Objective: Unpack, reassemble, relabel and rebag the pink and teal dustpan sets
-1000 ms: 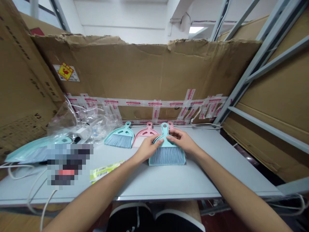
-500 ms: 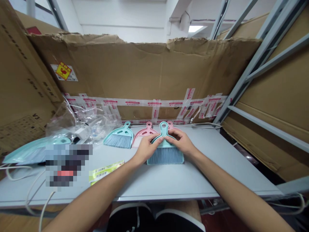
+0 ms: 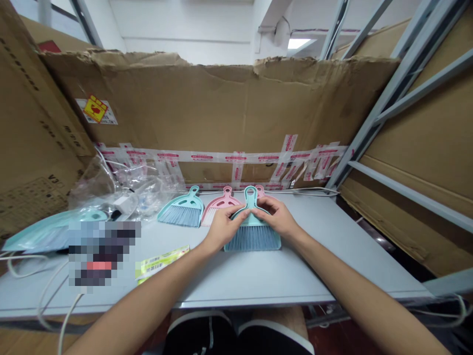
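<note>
1. Held dustpan set (image 3: 253, 239): one, turquoise with grey-blue bristles, is gripped by both hands over the middle of the table (image 3: 314, 266), its handle pointed away from the person; whether its lower edge is rested on the tabletop cannot be told
2. At far left, one wrapped turquoise dustpan (image 3: 44, 229) is seen in clear film, its right part covered by one pixelated patch (image 3: 107, 254); beside and behind it, clear plastic bags (image 3: 148, 195) are heaped, too tangled to be counted
3. Next, one loose turquoise set (image 3: 181, 212) is laid flat, bristles towards the person; in front of it, a yellow-green packet (image 3: 162, 261) is partly hidden by the left forearm
4. One pink set (image 3: 219, 204) is placed just right of that, its near right side blocked by the left hand (image 3: 221, 227)
5. By the left hand, the held set's upper left edge is pinched, thumb on top and fingers underneath
6. By the right hand (image 3: 281, 217), the opposite edge is pinched, thumb in front and fingers curled behind
7. Behind that hand, one pink handle (image 3: 260, 190) is glimpsed, the rest being hidden
8. The rear is closed off by a taped cardboard panel (image 3: 221, 108), and the right by a metal frame (image 3: 410, 197)
</note>
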A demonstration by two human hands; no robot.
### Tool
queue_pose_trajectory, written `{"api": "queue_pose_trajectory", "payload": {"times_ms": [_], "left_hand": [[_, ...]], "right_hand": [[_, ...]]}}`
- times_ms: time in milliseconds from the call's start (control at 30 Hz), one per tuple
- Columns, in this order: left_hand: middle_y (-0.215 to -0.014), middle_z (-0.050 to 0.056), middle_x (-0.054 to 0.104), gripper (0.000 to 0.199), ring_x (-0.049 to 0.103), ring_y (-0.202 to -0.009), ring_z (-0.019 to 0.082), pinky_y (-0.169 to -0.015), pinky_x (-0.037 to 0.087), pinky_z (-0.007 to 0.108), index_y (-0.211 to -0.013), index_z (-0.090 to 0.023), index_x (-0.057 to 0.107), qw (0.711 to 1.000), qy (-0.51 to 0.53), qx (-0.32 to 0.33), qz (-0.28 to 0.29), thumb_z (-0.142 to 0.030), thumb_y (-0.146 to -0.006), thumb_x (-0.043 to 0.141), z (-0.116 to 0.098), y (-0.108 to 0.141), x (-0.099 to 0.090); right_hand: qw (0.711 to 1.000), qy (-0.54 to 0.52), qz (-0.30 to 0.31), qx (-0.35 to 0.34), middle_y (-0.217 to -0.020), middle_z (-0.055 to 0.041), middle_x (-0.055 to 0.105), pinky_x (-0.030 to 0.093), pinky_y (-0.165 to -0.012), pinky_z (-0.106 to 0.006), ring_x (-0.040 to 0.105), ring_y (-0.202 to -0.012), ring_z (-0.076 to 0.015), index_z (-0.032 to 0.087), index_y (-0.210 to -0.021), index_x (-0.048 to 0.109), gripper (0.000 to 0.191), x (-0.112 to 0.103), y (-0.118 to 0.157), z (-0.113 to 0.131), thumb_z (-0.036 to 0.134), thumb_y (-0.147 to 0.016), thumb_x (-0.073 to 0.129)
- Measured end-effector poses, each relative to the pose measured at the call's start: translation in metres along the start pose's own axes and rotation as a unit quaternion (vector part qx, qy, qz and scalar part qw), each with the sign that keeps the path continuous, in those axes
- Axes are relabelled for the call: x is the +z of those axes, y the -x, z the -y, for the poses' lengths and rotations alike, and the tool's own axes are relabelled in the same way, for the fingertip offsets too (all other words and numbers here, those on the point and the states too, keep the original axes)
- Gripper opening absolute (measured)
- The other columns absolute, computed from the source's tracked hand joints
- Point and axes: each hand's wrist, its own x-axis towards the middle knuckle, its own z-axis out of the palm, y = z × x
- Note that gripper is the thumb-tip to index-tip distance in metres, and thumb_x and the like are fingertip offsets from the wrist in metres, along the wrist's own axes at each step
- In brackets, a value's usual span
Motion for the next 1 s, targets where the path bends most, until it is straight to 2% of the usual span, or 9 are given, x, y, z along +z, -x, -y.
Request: {"api": "queue_pose_trajectory", "payload": {"times_ms": [300,367,433,533,633,733,833,1000], "left_hand": [[-0.129,0.010,0.085,0.047,0.077,-0.122,0.035,-0.113,0.056,0.046,-0.123,-0.019,0.086,1.000,-0.022,-0.019,-0.012,-0.058,-0.100,0.075,0.009,-0.003,0.001],[-0.132,0.011,0.083,0.049,0.075,-0.126,0.034,-0.115,0.055,0.046,-0.127,-0.019,0.084,1.000,-0.013,-0.022,-0.004,-0.059,-0.101,0.073,0.012,-0.004,0.001],[-0.132,0.012,0.083,0.053,0.075,-0.124,0.032,-0.110,0.057,0.045,-0.135,-0.019,0.080,1.000,0.000,-0.030,0.003,-0.060,-0.101,0.072,0.014,-0.005,0.000],[-0.126,0.012,0.081,0.063,0.078,-0.104,0.026,-0.086,0.064,0.037,-0.146,-0.019,0.071,0.996,0.041,-0.074,0.009,-0.064,-0.101,0.072,0.016,-0.006,-0.003],[-0.128,0.015,0.079,0.066,0.080,-0.092,0.022,-0.068,0.062,0.029,-0.147,-0.019,0.066,0.988,0.107,-0.108,0.016,-0.065,-0.100,0.073,0.017,-0.008,-0.004],[-0.127,0.017,0.078,0.063,0.081,-0.090,0.021,-0.065,0.061,0.027,-0.142,-0.019,0.067,0.985,0.135,-0.110,0.014,-0.064,-0.100,0.076,0.018,-0.009,-0.005],[-0.125,0.017,0.079,0.059,0.081,-0.088,0.020,-0.065,0.061,0.027,-0.139,-0.019,0.067,0.985,0.131,-0.108,0.014,-0.062,-0.100,0.076,0.019,-0.009,-0.005],[-0.124,0.016,0.079,0.058,0.081,-0.089,0.020,-0.064,0.059,0.026,-0.145,-0.020,0.064,0.988,0.122,-0.098,0.007,-0.058,-0.102,0.076,0.019,-0.008,-0.003]], "right_hand": [[1.000,0.011,-0.005,0.010,-0.099,-0.0047,0.077,0.057,-0.088,-0.037,0.069,-0.094,-0.0236,0.023,-0.094,0.079,0.046,-0.001,-0.001,-0.004,0.065,-0.080,0.094],[1.000,0.013,-0.009,0.022,-0.102,-0.0057,0.079,0.058,-0.089,-0.038,0.071,-0.095,-0.0242,0.023,-0.096,0.081,0.047,-0.006,-0.003,-0.006,0.065,-0.080,0.094],[0.999,0.009,-0.028,0.045,-0.106,-0.0068,0.082,0.059,-0.090,-0.039,0.073,-0.096,-0.0245,0.022,-0.100,0.083,0.050,-0.017,-0.007,-0.009,0.065,-0.077,0.096],[0.993,0.003,-0.076,0.093,-0.105,-0.0084,0.085,0.060,-0.087,-0.039,0.074,-0.091,-0.0237,0.021,-0.103,0.085,0.059,-0.042,-0.017,-0.013,0.065,-0.068,0.101],[0.983,0.024,-0.122,0.137,-0.098,-0.0098,0.085,0.060,-0.081,-0.037,0.074,-0.084,-0.0227,0.018,-0.100,0.085,0.068,-0.077,-0.024,-0.018,0.067,-0.056,0.105],[0.973,0.074,-0.141,0.168,-0.093,-0.0110,0.085,0.058,-0.076,-0.035,0.074,-0.081,-0.0234,0.017,-0.097,0.085,0.074,-0.115,-0.026,-0.024,0.071,-0.051,0.105],[0.964,0.130,-0.135,0.190,-0.096,-0.0128,0.085,0.056,-0.075,-0.034,0.073,-0.084,-0.0241,0.017,-0.096,0.087,0.074,-0.149,-0.024,-0.032,0.074,-0.052,0.103],[0.956,0.170,-0.099,0.219,-0.107,-0.0142,0.086,0.055,-0.083,-0.033,0.074,-0.097,-0.0269,0.017,-0.096,0.089,0.076,-0.190,-0.020,-0.042,0.077,-0.051,0.101]]}}
